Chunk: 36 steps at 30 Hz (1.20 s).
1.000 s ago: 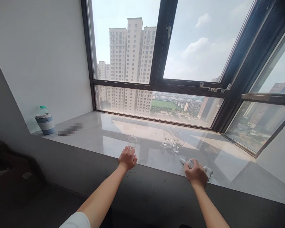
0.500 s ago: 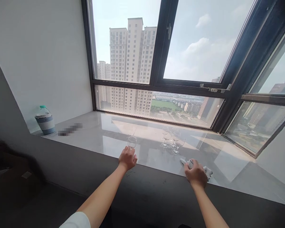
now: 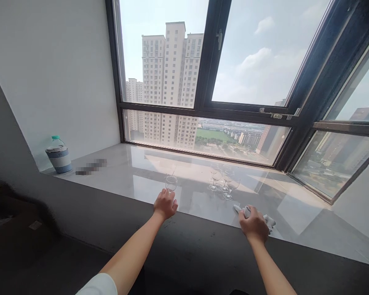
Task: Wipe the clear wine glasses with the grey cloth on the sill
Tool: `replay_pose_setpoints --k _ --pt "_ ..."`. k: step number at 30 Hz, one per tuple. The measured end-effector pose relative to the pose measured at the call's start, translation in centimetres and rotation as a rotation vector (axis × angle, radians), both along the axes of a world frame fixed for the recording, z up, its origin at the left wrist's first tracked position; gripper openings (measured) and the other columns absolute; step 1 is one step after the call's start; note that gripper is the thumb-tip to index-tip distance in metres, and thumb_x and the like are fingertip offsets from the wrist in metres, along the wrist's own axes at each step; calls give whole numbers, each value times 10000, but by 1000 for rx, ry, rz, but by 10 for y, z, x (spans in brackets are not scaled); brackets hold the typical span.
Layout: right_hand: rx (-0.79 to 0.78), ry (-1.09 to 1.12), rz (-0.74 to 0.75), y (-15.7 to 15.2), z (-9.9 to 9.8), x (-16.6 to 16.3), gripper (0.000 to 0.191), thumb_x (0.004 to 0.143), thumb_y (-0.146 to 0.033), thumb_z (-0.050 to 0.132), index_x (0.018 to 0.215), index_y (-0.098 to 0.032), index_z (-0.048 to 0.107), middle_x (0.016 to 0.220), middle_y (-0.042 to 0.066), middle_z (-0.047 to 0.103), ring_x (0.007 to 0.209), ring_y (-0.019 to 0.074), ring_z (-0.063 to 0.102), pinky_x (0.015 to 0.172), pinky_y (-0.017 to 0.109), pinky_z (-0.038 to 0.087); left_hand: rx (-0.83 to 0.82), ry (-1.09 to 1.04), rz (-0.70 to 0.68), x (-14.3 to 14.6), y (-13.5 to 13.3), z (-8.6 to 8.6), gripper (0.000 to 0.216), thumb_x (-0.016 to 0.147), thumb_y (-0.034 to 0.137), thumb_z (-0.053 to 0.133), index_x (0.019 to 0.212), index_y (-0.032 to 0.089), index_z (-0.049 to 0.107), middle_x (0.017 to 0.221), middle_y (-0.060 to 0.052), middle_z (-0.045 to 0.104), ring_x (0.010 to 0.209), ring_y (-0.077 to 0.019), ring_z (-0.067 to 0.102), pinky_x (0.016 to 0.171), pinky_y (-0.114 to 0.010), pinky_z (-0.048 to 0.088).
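My left hand is closed round the stem of a clear wine glass that stands upright on the grey stone windowsill. To the right, my right hand is closed on a white cloth that rests on the sill's front part. Between and behind the hands stand three more clear wine glasses, bunched close together and untouched.
A capped bottle with a blue-and-white label stands at the sill's far left against the white wall. A small blurred-out patch lies near it. Dark-framed windows rise behind the sill, and a dark ledge runs along its front.
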State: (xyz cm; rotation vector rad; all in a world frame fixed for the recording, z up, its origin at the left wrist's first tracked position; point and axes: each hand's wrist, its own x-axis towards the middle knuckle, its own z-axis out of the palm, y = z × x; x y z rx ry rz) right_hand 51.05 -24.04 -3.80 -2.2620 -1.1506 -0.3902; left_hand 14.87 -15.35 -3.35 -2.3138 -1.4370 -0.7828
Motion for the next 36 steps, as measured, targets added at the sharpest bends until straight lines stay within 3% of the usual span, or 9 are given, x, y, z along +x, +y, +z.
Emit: replay_pose_setpoints --k 36 --pt "-8 33 -6 -3 6 -4 393 883 -393 421 1189 -208 585 1045 104 641 883 250 588 682 310 388 -8 35 17 0 -2 2 189 835 288 457 891 166 590 923 -142 565 940 -293 487 760 -403 421"
